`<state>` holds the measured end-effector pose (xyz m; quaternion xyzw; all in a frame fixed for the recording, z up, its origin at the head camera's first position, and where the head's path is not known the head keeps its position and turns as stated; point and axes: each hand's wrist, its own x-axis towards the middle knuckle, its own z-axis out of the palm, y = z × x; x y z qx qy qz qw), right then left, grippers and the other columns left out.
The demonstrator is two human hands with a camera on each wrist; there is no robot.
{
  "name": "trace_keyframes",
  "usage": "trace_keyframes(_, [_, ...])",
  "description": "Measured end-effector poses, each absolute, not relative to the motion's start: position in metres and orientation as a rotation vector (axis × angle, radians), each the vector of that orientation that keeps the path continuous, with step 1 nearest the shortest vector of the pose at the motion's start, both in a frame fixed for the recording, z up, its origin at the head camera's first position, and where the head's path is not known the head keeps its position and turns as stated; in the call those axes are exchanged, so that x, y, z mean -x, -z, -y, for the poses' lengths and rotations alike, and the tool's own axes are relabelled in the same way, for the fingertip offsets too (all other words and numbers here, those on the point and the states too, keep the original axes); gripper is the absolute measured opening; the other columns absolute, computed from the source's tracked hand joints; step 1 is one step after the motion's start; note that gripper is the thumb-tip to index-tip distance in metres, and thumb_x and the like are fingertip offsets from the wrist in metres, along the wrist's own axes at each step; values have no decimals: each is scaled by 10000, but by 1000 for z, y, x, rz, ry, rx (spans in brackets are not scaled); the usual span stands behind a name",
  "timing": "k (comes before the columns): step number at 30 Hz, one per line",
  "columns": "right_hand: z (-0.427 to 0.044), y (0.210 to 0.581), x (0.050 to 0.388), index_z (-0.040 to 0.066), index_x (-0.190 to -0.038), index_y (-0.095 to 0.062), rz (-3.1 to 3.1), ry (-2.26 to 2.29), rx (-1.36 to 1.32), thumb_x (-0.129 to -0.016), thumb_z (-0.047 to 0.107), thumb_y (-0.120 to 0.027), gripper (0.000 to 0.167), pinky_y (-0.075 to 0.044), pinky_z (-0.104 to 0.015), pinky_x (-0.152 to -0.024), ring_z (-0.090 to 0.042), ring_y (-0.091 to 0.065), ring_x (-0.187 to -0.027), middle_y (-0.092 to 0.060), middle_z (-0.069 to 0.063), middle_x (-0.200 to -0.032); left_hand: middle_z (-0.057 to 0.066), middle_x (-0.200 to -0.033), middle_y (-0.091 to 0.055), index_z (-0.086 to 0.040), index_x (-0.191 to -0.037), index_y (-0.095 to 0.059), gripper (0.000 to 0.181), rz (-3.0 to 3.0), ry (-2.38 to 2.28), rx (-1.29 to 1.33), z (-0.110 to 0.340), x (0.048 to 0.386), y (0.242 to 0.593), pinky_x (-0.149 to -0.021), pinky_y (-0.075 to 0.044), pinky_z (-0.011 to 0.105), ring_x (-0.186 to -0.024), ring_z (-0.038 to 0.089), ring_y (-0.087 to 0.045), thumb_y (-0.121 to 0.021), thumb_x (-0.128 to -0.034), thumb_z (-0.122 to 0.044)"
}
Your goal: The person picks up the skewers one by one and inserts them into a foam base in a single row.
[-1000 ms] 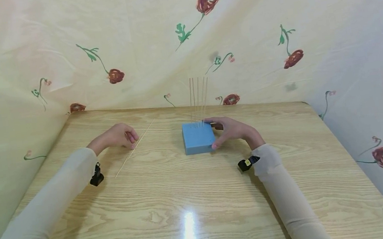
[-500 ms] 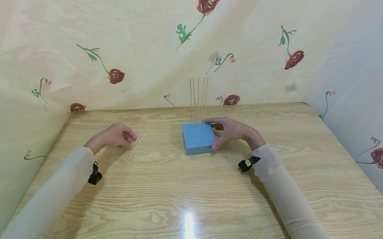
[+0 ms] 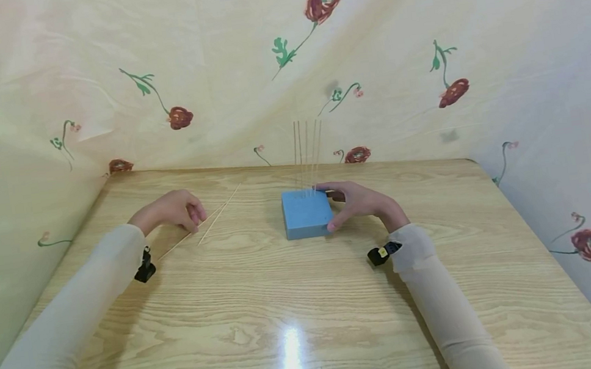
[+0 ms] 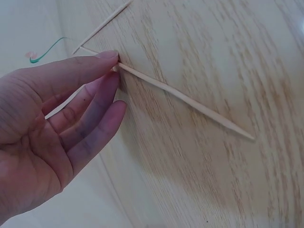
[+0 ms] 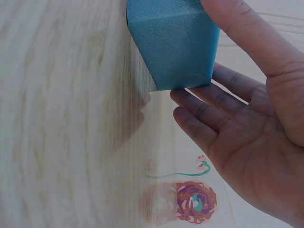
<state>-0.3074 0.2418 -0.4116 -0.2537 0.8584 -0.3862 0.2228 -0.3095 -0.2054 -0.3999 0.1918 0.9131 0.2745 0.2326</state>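
Observation:
In the head view my left hand (image 3: 177, 210) pinches a thin wooden skewer (image 4: 185, 100) between thumb and fingertips; the left wrist view shows its pointed end sticking out past them. A second skewer (image 3: 214, 222) lies on the table just right of that hand, and the two cross. My right hand (image 3: 360, 198) grips the right side of a blue foam block (image 3: 307, 212), thumb at the near corner and fingers at the far edge. Several upright skewers (image 3: 307, 152) stand in the back part of the block. The right wrist view shows the block's side (image 5: 175, 52) close up.
The wood-grain table (image 3: 234, 315) ends at a flower-patterned cloth (image 3: 236, 62) behind and on both sides. Small black cameras sit on the left wrist (image 3: 145, 267) and right wrist (image 3: 384, 253). A light reflection shines on the front of the table.
My left hand has moved slightly left, turning its skewer so that it crosses the other, which stays on the table. The right hand and block have kept their place.

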Motion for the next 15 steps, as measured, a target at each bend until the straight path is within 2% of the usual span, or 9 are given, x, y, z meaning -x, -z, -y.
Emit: trace_keyframes(15, [-242, 413, 309, 99, -1598, -324, -2383, 1043, 684, -733, 240, -941, 1072, -283, -550, -1239, -416, -316, -1515, -290, -158, -1664, 75, -824, -717, 53, -1009, -727, 227, -2423, -869, -462, 213, 314, 404, -665, -580, 262, -715, 99, -627, -786, -791, 28])
